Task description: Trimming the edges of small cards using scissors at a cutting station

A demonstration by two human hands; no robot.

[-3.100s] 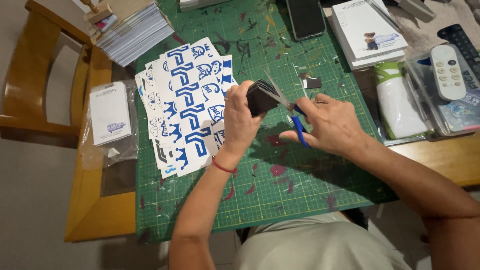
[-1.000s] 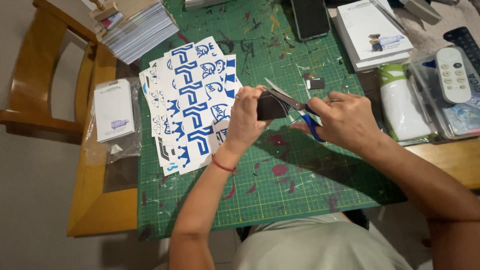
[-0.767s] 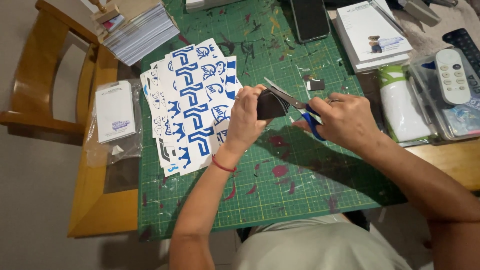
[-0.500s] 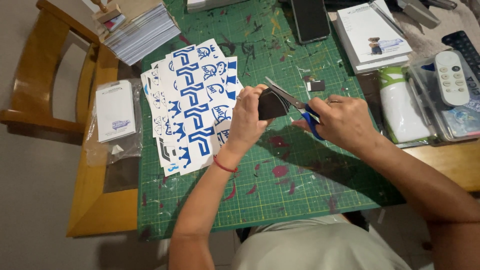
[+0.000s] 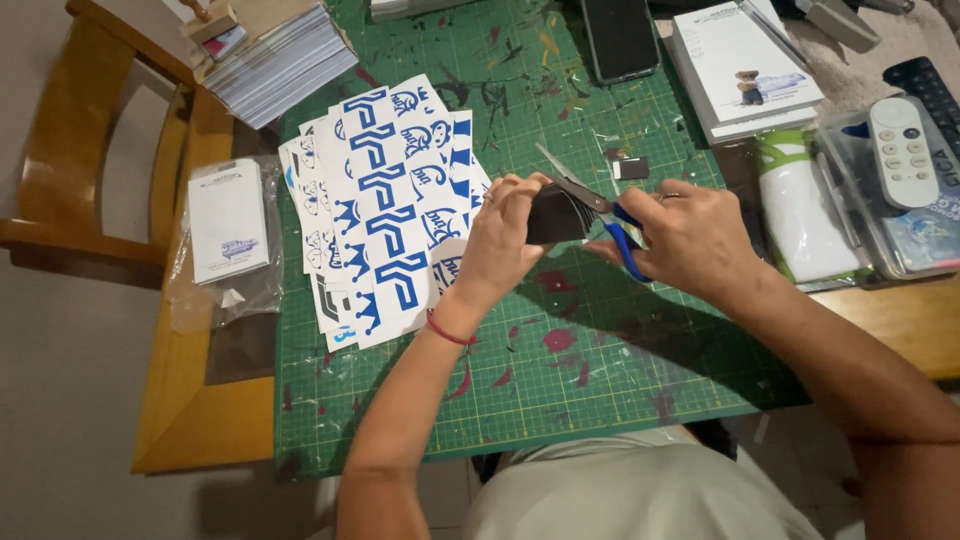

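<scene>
- Cutting step: keep the black sheet piece (image 5: 556, 213) taut and feed it squarely into the blades, fingers clear of the edge.
- Left hand (image 5: 505, 240) grip closed, pinching the black piece above the green cutting mat (image 5: 600, 380).
- Right hand (image 5: 690, 238) grip closed around blue-handled scissors (image 5: 590, 205), blades partly open at the piece.
- Blue sticker sheets (image 5: 385, 210) lie just left on the bench.

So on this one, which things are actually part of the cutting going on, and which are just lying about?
In use:
left hand holding the small black piece
right hand working the blue-handled scissors
green cutting mat

Lying about:
blue-and-white sticker sheets
phone
white remote
notepads
card stack
</scene>
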